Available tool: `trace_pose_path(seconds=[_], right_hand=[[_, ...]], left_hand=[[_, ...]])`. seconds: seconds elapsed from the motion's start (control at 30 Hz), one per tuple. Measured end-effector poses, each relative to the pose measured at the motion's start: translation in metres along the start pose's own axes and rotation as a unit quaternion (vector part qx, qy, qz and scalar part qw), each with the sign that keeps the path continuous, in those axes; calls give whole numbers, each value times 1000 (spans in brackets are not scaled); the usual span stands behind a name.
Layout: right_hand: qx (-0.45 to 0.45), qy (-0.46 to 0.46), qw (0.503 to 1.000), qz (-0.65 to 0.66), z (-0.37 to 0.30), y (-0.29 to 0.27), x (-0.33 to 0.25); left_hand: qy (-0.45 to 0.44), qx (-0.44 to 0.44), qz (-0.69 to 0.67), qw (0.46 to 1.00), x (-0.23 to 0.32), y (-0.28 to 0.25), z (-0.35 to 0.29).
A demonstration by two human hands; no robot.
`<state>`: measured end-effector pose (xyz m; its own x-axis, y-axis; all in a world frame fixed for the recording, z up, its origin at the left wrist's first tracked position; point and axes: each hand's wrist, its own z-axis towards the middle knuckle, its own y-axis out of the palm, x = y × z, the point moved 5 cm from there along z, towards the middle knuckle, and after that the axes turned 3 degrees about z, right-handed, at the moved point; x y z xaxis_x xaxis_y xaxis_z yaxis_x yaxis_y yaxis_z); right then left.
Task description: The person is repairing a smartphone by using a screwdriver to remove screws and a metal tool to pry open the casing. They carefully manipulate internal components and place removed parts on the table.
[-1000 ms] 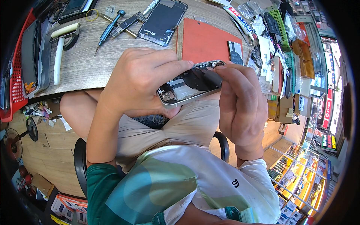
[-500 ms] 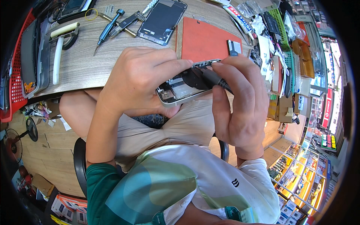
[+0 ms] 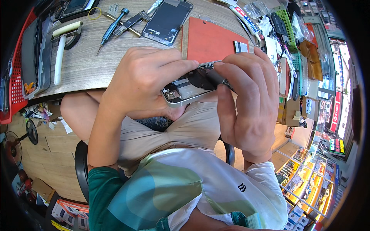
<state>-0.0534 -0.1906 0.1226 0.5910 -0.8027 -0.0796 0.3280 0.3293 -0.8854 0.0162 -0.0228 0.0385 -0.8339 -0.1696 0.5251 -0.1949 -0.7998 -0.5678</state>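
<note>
My left hand (image 3: 140, 79) is closed around an opened phone body (image 3: 192, 91), holding it tilted above my lap. The phone's silver frame and its inside, with a dark round part and a pale plate, face up. Over its right end, my right hand (image 3: 250, 92) pinches a dark cylindrical cable plug (image 3: 216, 78) with a ribbed tail. The plug's front end lies over the inside of the phone; whether it touches anything there I cannot tell. My right fingers partly cover the phone's far right corner.
On the desk beyond lie a screwdriver (image 3: 111, 30), a detached phone screen (image 3: 167, 23), a red-orange mat (image 3: 216, 38) with a small silver-and-black part (image 3: 241, 47), and a white-handled roller (image 3: 60, 57). Baskets and clutter, including a green basket (image 3: 285, 25), crowd the right side.
My right hand has tilted and shifted slightly, with its fingers raised more, and the cable plug has turned with it. The phone stays nearly still in my left hand.
</note>
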Motion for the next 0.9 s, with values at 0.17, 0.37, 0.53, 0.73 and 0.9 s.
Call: trace_pose_path(seconds=[0.17, 0.37, 0.53, 0.73, 0.9], right_hand=[[-28, 4, 999, -15, -1, 0, -1], [6, 5, 1000, 5, 2, 0, 0], [-22, 0, 999, -24, 2, 0, -2], [-6, 13, 1000, 12, 1, 1, 0], [2, 44, 997, 57, -4, 0, 2]], left_hand=[[-4, -7, 2, 1000, 0, -1, -1], [-2, -2, 0, 1000, 0, -1, -1], [-7, -13, -2, 1000, 0, -2, -2], [-3, -13, 0, 1000, -2, 0, -2], [-1, -19, 2, 1000, -3, 0, -3]])
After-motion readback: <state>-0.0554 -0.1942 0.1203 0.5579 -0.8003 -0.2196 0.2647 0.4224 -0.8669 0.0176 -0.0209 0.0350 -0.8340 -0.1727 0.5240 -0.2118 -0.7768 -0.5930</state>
